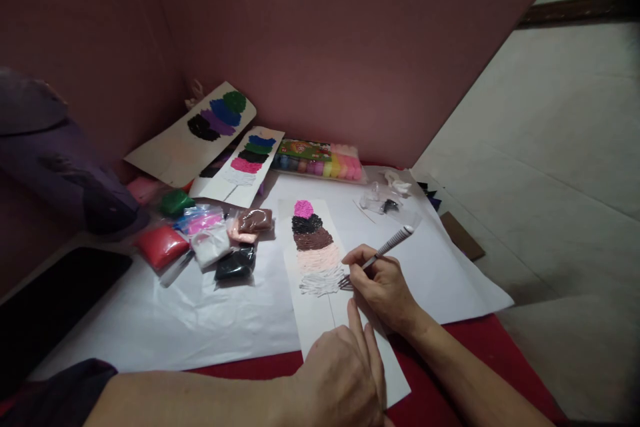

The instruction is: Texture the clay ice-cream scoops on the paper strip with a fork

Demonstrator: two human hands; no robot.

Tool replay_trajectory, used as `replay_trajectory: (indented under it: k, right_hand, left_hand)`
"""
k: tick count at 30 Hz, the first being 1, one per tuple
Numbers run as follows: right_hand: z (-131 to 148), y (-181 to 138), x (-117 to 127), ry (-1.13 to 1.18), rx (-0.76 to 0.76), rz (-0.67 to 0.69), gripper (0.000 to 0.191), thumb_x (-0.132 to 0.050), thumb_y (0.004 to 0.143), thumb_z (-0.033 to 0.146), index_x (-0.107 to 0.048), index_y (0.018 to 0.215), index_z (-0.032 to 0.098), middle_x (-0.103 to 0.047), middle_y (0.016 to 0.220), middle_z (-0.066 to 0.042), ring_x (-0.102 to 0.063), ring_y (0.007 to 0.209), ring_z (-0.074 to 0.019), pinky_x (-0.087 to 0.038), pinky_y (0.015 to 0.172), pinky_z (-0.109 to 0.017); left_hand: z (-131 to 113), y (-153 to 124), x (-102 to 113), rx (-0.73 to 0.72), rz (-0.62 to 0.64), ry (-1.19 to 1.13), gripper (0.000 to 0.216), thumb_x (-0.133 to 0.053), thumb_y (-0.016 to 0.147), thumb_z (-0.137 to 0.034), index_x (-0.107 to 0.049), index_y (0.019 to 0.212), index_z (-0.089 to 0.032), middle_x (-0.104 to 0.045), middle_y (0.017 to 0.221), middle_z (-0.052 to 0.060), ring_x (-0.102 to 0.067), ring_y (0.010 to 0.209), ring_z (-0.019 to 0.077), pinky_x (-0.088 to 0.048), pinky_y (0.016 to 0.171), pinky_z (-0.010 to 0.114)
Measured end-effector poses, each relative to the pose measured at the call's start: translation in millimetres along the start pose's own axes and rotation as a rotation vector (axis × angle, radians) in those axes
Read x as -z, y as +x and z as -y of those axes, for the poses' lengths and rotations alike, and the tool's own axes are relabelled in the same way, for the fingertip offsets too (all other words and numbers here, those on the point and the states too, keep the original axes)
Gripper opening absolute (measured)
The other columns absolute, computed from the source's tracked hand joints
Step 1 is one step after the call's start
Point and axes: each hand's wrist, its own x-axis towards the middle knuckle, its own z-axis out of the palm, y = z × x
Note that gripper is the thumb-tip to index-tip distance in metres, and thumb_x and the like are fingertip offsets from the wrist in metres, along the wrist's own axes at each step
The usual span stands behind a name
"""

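A red-topped bench (490, 347) carries a large white sheet (240, 333), with a dull pink wall (310, 47) at 12 o'clock and a pale tiled surface (550, 167) between 2 and 3. A long white paper strip (317, 310), banded in magenta, black, brown, peach and white, lies on the sheet and overlaps its near edge, its long axis running from about 11 to 5 o'clock. The right hand (384, 283) has its grip closed around a dark-tined fork (397, 239) with a grey-and-white striped handle; the tines point to 8 o'clock, at the white band's right end, the handle to 2. The left hand (343, 370) lies over the strip's near part, hiding some of it; whether its grip holds anything cannot be told. Small clear packets (163, 247) of several colours sit between 9 and 10 o'clock, two white colour-banded cards (165, 153) between 10 and 11, a clear-wrapped multicoloured pack (317, 167) at 12, and crumpled clear wrappers (373, 199) at 1.
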Motion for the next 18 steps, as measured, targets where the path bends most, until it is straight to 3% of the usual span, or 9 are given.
replay_trajectory:
  k: [8, 14, 18]
  right_hand:
    - [-1.1, 3.1, 4.7, -0.006, -0.024, -0.032, 0.011, -0.049, 0.077, 0.018, -0.059, 0.074, 0.017, -0.042, 0.049, 0.006, -0.039, 0.043, -0.0096, -0.037, 0.044, -0.022]
    - [-5.8, 1.5, 3.1, 0.031, -0.002, -0.101, 0.010, -0.049, 0.079, 0.017, -0.059, 0.077, 0.017, -0.042, 0.050, 0.006, -0.036, 0.042, -0.0082, -0.032, 0.042, -0.021]
    - [-3.3, 0.9, -1.5, 0.067, -0.008, -0.066, 0.010, -0.049, 0.080, 0.016, -0.059, 0.079, 0.016, -0.037, 0.049, 0.008, -0.033, 0.040, -0.0072, -0.028, 0.039, -0.020]
  left_hand:
    - [2.0, -3.3, 0.8, 0.010, -0.030, 0.017, 0.067, -0.019, 0.096, -0.049, -0.043, 0.136, 0.000, -0.046, 0.128, 0.038, -0.055, 0.054, 0.0181, -0.029, 0.042, 0.029]
    - [3.5, -2.7, 1.3, -0.008, -0.066, 0.031, 0.064, -0.018, 0.097, -0.046, -0.046, 0.133, -0.001, -0.050, 0.125, 0.036, -0.054, 0.050, 0.0176, -0.026, 0.040, 0.029]
    - [3.4, -2.0, 0.8, 0.002, -0.074, 0.029, 0.069, -0.019, 0.095, -0.051, -0.046, 0.134, 0.000, -0.049, 0.125, 0.037, -0.054, 0.051, 0.0177, -0.027, 0.040, 0.029]
